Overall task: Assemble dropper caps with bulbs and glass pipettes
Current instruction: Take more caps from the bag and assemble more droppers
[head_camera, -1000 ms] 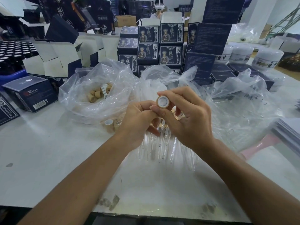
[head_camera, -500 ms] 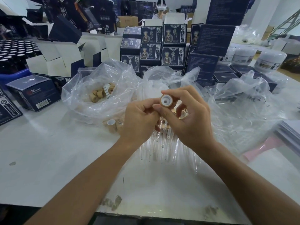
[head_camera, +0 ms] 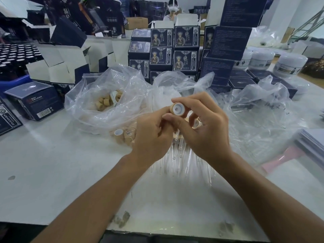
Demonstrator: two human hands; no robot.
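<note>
My right hand (head_camera: pixel 203 127) pinches a tan dropper cap (head_camera: pixel 177 109) between thumb and forefinger, its white-lined opening facing me. My left hand (head_camera: pixel 152 135) is curled close against the cap's left side; what its fingers hold is hidden. Below both hands lies a pile of clear glass pipettes (head_camera: pixel 182 163) on the table. Several loose tan caps (head_camera: pixel 122 135) sit just left of my left hand. More tan caps (head_camera: pixel 107 101) lie inside an open plastic bag (head_camera: pixel 98 109) at the back left.
Crumpled clear plastic bags (head_camera: pixel 254 120) spread to the right. Stacks of dark blue boxes (head_camera: pixel 173 50) stand behind, white jars (head_camera: pixel 287 64) at the far right. A blue box (head_camera: pixel 33 100) lies at left, a pink object (head_camera: pixel 280 158) at right. A person sits far behind.
The cap has tilted in my right hand, so its opening now shows a central hole. Both hands stayed in nearly the same place above the pipettes.
</note>
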